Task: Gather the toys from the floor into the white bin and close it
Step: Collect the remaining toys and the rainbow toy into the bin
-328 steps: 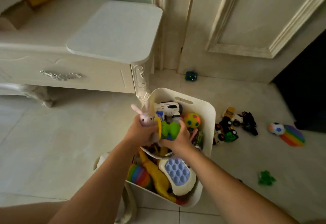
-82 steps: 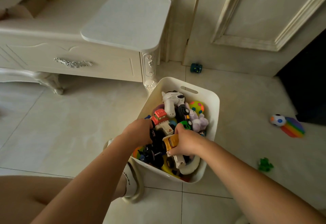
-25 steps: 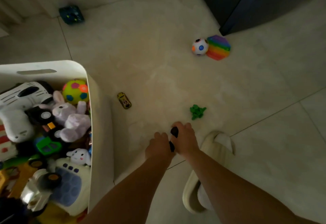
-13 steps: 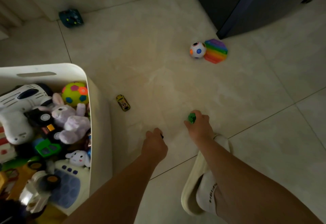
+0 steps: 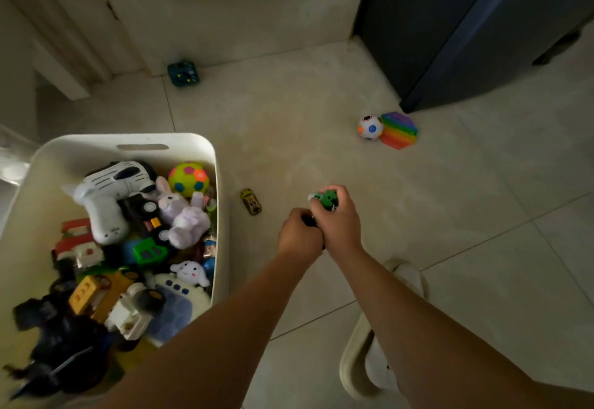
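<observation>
The white bin (image 5: pixel 193 143) stands at the left, open and packed with several toys. My right hand (image 5: pixel 340 225) is closed around a small green toy (image 5: pixel 328 198), held above the floor. My left hand (image 5: pixel 299 235) presses against it, fist closed on a small dark toy (image 5: pixel 309 221) that barely shows. On the floor lie a small yellow car (image 5: pixel 251 201) just right of the bin, a white spotted ball (image 5: pixel 370 126) touching a rainbow pop pad (image 5: pixel 399 130) at the far right, and a dark teal cube toy (image 5: pixel 183 73) by the wall.
A dark cabinet (image 5: pixel 466 22) fills the upper right corner. A pale panelled door (image 5: pixel 244 6) and wall run along the back. My foot in a cream slipper (image 5: pixel 369 360) rests on the tiles at the lower right.
My right hand has lifted the green toy off the floor and come back to my left hand. The view has tilted up, showing more of the wall.
</observation>
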Demonstrator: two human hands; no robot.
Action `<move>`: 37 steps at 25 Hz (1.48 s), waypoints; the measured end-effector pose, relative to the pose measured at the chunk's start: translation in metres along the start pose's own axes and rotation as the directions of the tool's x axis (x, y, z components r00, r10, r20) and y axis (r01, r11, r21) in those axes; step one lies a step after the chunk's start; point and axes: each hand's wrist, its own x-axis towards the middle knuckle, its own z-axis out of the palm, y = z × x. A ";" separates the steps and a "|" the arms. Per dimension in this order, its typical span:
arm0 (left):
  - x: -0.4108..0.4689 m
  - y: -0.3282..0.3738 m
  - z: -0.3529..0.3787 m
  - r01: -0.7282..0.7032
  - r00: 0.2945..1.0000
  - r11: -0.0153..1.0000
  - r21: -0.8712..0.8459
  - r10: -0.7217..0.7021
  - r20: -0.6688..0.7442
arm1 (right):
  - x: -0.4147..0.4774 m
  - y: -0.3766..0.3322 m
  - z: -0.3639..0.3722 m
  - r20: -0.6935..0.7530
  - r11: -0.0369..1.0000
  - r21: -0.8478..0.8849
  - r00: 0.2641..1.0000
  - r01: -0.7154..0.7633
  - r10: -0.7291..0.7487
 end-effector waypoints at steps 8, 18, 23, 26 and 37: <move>-0.062 0.039 -0.095 -0.322 0.914 0.947 0.012 0.314 -0.256 | -0.061 -0.112 0.028 -0.100 0.940 0.281 0.980 0.192 -0.170; -0.098 -0.025 -0.244 -0.201 0.873 0.967 0.159 0.250 -0.420 | -0.107 -0.141 0.111 0.318 0.916 -0.007 0.869 0.401 -0.378; -0.085 -0.043 -0.269 -0.139 0.876 0.986 0.088 0.164 -0.454 | -0.085 -0.143 0.131 0.315 0.870 -0.284 0.897 0.403 -0.312; -0.073 -0.044 -0.274 -0.127 0.885 0.989 0.075 0.147 -0.441 | -0.082 -0.145 0.138 0.317 0.847 -0.372 0.909 0.380 -0.269; -0.071 -0.064 -0.306 -0.092 0.735 0.993 0.080 0.122 -0.667 | -0.074 -0.152 0.162 0.474 0.765 -0.189 0.739 0.616 -0.479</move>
